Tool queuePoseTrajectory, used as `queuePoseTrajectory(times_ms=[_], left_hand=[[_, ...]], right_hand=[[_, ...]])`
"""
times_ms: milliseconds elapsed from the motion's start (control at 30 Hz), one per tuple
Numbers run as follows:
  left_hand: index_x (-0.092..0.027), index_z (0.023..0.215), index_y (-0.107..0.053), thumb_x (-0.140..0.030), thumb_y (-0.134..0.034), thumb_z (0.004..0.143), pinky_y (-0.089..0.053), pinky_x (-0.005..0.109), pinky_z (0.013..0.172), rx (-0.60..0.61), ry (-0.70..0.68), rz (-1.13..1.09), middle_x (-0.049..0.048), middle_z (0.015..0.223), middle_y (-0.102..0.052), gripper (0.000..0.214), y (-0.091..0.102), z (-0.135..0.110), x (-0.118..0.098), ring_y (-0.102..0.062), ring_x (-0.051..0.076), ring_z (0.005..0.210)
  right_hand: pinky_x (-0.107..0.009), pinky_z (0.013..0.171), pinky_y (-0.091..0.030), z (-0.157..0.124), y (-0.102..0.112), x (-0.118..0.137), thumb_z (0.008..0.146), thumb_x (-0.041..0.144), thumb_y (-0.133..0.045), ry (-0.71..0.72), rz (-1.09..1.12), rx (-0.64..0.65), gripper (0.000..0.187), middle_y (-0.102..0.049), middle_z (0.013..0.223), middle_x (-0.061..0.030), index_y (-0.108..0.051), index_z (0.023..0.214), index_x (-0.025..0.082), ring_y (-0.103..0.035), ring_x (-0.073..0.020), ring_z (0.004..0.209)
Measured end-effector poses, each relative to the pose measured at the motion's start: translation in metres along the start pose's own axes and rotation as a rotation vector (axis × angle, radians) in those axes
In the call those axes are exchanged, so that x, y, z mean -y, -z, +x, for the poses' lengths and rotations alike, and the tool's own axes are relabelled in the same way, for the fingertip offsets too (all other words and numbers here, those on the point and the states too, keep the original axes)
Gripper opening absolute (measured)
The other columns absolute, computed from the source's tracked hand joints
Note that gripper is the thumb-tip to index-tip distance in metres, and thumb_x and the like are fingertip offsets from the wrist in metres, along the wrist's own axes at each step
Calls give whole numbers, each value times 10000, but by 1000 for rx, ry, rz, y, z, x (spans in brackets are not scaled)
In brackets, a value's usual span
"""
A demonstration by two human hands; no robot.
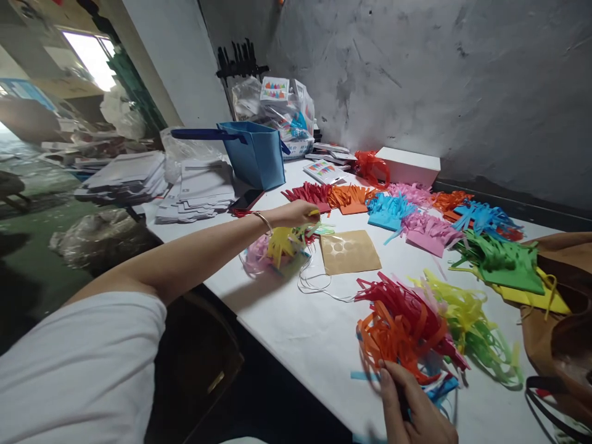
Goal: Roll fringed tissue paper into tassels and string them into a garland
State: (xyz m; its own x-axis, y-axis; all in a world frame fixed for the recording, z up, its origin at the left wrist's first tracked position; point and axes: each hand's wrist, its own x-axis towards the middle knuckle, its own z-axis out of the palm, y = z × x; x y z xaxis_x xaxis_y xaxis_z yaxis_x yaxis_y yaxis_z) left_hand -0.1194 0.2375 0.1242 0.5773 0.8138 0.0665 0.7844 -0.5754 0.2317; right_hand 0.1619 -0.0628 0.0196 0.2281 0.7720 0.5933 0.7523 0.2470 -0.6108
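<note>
My left hand (296, 213) reaches out over the white table (296, 333) and is closed, pinching a yellow fringed paper piece (283, 242) that hangs just above a pink and green bunch (257, 254). My right hand (414, 410) is at the near table edge, fingers closed on the base of a bunch of red, orange, blue and green fringed paper (407, 330). A brown card with round holes (348, 251) lies between the two hands, with white string (317, 285) beside it.
Stacks of cut fringed paper in many colours (435, 225) lie across the far table. A blue bag (254, 154), a white box (409, 165), a phone (247, 199) and piles of printed sheets (198, 191) stand at the back left. A brown bag (562, 308) sits at the right.
</note>
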Motion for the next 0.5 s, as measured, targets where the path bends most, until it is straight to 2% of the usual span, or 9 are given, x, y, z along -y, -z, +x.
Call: queuePoseTrajectory(times_ms=[100,133,200,267,300,433,500], left_hand=[[-106,1050,-696,-284,-410,975,-427,216,508,-4,1,-116,68,714,-674,345,21,-17,-10,-513,107,494],[-119,1056,-708,-307,-432,974,-426,219,488,47,-21,-159,69,701,-678,343,27,-24,-12,-497,106,470],[-171,1008,-752,-325,-556,918,-426,223,462,228,-86,-204,61,692,-701,265,35,-38,-13,-500,112,452],[-223,942,-780,-301,-654,844,-435,215,475,355,-131,-145,35,710,-728,178,35,-47,-13,-547,120,479],[-235,936,-783,-287,-655,840,-448,207,507,353,-132,-89,25,740,-741,168,32,-48,-14,-584,124,522],[-187,1020,-756,-199,-512,904,-470,226,726,95,-61,86,76,1026,-751,270,6,-35,-16,-675,171,861],[-175,995,-755,-122,-512,858,-450,236,737,27,-38,142,94,1102,-731,283,-10,-22,-16,-666,189,923]], right_hand=[[-179,629,-555,7,-2,4,957,377,-569,57,93,49,267,-772,792,-45,-742,908,180,-733,-150,617],[-181,652,-556,9,-3,4,959,361,-570,80,126,72,247,-773,814,-44,-735,930,179,-736,-149,641],[-184,685,-556,12,-4,4,963,340,-567,111,168,111,223,-773,843,-40,-724,960,182,-737,-146,673],[-186,690,-555,13,-6,3,965,338,-560,118,177,139,220,-772,855,-40,-718,970,185,-737,-147,687],[-186,693,-555,13,-7,3,966,341,-558,116,175,150,222,-771,856,-40,-716,972,185,-737,-148,690],[-183,709,-555,10,-13,2,967,343,-553,117,178,181,222,-772,864,-35,-713,987,190,-738,-144,695],[-193,710,-558,8,-16,3,967,335,-554,128,191,180,223,-772,867,-46,-713,995,182,-738,-151,693]])
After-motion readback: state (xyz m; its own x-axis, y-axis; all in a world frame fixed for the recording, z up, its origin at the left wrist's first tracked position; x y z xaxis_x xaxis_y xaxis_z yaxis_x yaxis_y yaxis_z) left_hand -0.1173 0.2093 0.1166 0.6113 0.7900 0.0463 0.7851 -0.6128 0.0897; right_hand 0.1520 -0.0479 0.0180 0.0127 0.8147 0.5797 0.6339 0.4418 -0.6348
